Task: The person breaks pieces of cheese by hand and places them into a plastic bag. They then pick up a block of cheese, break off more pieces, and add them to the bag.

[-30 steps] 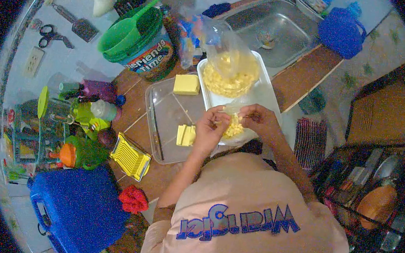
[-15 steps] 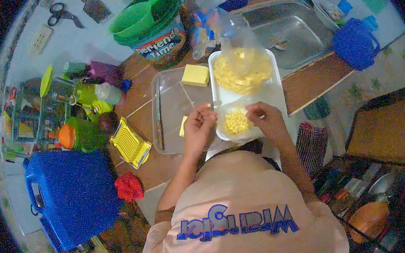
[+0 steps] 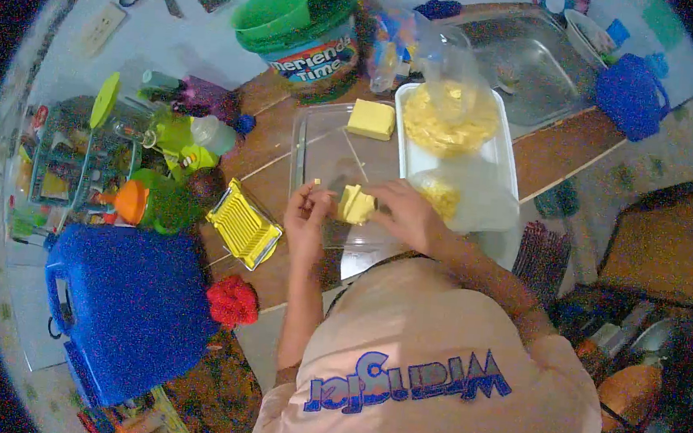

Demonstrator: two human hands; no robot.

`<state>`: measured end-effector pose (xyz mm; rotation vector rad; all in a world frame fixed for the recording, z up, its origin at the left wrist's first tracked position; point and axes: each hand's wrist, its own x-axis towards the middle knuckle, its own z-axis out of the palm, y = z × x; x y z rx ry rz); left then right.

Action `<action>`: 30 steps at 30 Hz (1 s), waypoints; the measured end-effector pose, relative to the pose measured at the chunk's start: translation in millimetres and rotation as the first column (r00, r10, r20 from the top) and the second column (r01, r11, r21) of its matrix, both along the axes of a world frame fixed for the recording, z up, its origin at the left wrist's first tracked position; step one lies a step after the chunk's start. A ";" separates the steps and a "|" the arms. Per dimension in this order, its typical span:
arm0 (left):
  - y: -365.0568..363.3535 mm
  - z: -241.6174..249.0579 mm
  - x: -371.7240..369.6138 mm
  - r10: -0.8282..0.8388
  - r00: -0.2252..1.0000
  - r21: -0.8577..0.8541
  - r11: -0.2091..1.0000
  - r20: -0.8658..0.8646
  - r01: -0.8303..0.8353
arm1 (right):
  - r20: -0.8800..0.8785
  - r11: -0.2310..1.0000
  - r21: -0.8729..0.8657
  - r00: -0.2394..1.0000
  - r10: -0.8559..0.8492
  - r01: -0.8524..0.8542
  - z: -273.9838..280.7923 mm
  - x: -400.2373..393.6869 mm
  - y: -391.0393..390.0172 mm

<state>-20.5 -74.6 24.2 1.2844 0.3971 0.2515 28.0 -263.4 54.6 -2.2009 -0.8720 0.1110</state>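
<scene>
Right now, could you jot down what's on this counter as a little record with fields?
Left hand: pinches a small yellow piece above the clear tray
Right hand: on the yellow block, over the clear tray
Second yellow block: far end of the clear tray
White tray: holds two clear bags of yellow pieces
Yellow slicer: left of the clear tray
Green bucket: behind the trays
Sink: far right

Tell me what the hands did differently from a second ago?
Both hands left the small bag of yellow bits on the white tray. The right hand took the yellow slab over the clear tray; the left hand moved beside it. The big bag stayed put.
</scene>
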 end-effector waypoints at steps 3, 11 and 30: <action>9.6 -7.8 -7.8 -0.023 1.000 0.011 1.000 0.007 0.022 | 0.132 0.992 -0.116 0.989 0.073 -0.058 -19.5 5.9 22.8; 26.9 -11.1 -14.9 -0.029 0.998 0.022 0.999 -0.048 0.030 | 0.180 0.952 -0.270 0.963 0.199 -0.147 -22.2 25.0 39.6; -0.1 44.3 -2.5 -0.270 0.951 -0.084 0.955 0.151 0.285 | -0.728 0.866 0.475 0.624 0.286 0.157 14.4 13.2 18.9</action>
